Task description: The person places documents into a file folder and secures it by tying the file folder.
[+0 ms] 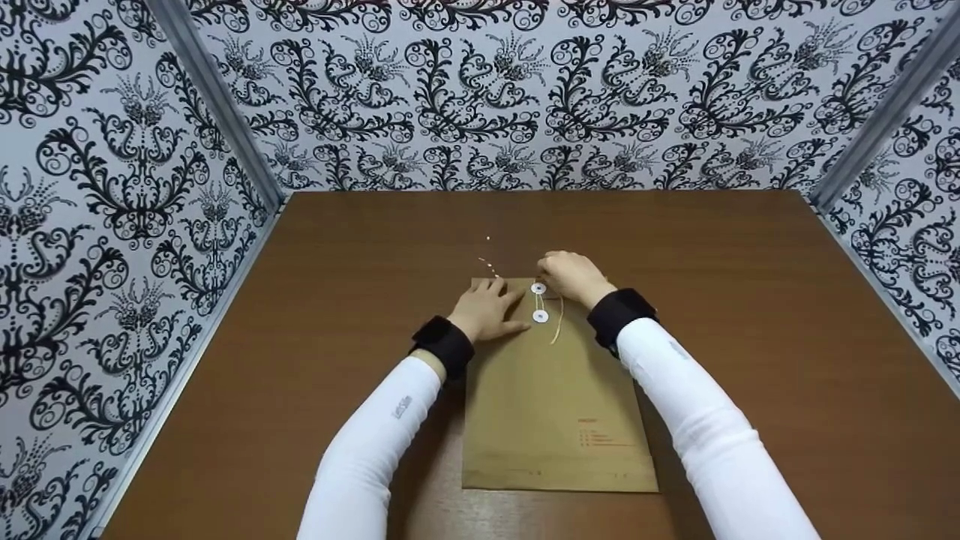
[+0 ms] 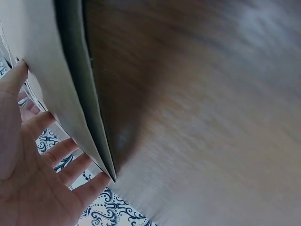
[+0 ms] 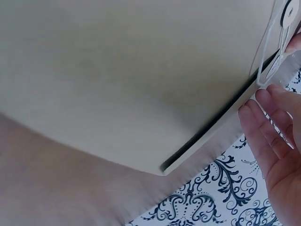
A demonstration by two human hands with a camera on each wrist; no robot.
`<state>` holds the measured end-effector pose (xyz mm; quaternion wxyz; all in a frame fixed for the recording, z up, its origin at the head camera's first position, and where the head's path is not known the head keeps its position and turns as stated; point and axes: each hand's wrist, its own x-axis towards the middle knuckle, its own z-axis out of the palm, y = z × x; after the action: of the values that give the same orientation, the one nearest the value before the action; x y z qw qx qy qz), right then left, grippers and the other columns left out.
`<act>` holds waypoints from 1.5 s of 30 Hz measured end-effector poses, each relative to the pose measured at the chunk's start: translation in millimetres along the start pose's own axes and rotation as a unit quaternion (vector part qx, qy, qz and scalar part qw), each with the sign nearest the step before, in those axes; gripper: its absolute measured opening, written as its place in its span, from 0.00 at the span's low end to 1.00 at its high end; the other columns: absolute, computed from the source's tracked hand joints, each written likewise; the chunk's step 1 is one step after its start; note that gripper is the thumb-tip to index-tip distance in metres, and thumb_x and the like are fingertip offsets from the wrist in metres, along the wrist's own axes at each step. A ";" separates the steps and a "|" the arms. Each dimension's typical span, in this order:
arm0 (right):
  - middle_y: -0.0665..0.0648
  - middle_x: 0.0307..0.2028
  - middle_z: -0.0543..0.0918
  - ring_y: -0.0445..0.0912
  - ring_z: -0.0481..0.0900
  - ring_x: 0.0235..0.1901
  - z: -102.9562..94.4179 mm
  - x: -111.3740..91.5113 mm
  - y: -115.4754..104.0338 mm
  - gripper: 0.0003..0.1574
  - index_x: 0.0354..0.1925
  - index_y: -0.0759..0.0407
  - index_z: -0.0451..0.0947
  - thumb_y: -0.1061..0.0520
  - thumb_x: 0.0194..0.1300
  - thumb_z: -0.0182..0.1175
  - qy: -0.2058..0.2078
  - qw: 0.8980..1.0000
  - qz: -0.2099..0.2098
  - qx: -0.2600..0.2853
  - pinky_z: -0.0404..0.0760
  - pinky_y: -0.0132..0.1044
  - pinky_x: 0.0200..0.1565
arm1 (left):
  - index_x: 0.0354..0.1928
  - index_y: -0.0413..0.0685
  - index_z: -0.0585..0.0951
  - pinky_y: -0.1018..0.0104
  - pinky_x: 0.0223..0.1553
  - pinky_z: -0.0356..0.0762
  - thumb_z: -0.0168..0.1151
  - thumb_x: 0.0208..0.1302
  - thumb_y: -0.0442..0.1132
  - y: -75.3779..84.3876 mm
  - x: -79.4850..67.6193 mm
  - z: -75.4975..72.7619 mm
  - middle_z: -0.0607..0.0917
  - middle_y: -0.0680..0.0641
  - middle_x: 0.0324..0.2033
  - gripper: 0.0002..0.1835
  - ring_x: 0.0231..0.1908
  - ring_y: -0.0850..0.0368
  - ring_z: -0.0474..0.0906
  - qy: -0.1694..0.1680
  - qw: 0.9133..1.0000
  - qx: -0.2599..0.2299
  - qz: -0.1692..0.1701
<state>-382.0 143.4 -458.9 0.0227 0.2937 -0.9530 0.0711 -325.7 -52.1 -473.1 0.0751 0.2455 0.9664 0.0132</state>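
A brown paper document envelope (image 1: 555, 405) lies flat, with red print near its lower edge. Two white disc fasteners, an upper one (image 1: 538, 288) and a lower one (image 1: 540, 316), sit near its top with thread wound between them. My left hand (image 1: 484, 309) rests spread on the envelope's upper left corner; its fingers line the edge in the left wrist view. Beside the upper disc, my right hand (image 1: 574, 276) pinches the string (image 3: 266, 52) between thumb and forefinger. A loose string end hangs down over the paper.
The envelope lies on a brown wooden table (image 1: 337, 255). Small bright specks (image 1: 489, 264) show just beyond its top edge. Patterned black-and-white walls (image 1: 480, 90) stand behind and at both sides.
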 end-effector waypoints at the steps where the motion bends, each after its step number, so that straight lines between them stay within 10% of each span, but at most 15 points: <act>1: 0.65 0.43 0.87 0.63 0.86 0.47 -0.3 -1.7 1.0 0.10 0.43 0.65 0.86 0.61 0.72 0.59 0.000 1.000 0.000 0.006 0.84 0.57 0.49 | 0.79 0.59 0.63 0.45 0.77 0.63 0.52 0.72 0.68 -0.2 0.2 0.2 0.66 0.38 0.75 0.39 0.77 0.37 0.61 0.002 1.000 0.000 0.000; 31: 0.65 0.65 0.80 0.63 0.81 0.62 7.9 -65.1 19.5 0.19 0.59 0.65 0.82 0.62 0.74 0.57 0.007 1.000 -0.013 0.000 0.81 0.58 0.59 | 0.78 0.60 0.65 0.43 0.71 0.71 0.54 0.71 0.68 -0.4 -1.3 -1.1 0.66 0.39 0.75 0.39 0.76 0.38 0.62 0.011 1.000 0.001 -0.007; 45: 0.65 0.65 0.81 0.64 0.81 0.62 8.8 -70.3 22.9 0.20 0.60 0.65 0.82 0.63 0.73 0.57 0.019 0.999 -0.026 0.028 0.81 0.61 0.59 | 0.67 0.55 0.79 0.45 0.62 0.79 0.57 0.72 0.62 2.5 19.9 -8.1 0.76 0.40 0.66 0.29 0.68 0.41 0.72 0.047 0.998 0.010 -0.036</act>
<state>-336.8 199.9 -476.4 0.0348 0.3176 -0.9420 0.1024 -342.9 -40.4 -467.7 0.0273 0.2107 0.9771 0.0119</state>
